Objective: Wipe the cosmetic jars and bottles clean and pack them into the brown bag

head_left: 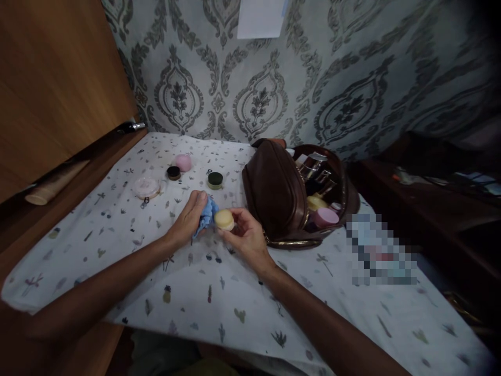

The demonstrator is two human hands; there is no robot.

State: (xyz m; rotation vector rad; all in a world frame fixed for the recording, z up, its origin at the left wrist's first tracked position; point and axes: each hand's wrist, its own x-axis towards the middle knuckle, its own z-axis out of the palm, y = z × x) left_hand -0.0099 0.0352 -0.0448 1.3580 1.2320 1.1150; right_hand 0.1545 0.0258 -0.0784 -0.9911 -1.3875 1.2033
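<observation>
Blue crumpled cloth [208,213] — pinched by left fingers [195,201]; right fingers [239,219] grip a round yellow-topped jar [224,219].

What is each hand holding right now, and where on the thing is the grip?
The right hand holds a small yellow-lidded jar by its side; the left grips a bunched blue cloth near its top.

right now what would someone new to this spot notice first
Probably the big brown bag, lying open on the right side of the patterned cloth, with a pink jar near its mouth. Next, the crumpled blue cloth in the left hand, close beside a small yellow-topped jar held in the fingers of the right hand. Behind it all, the ornate grey wallpaper stands out.
</observation>
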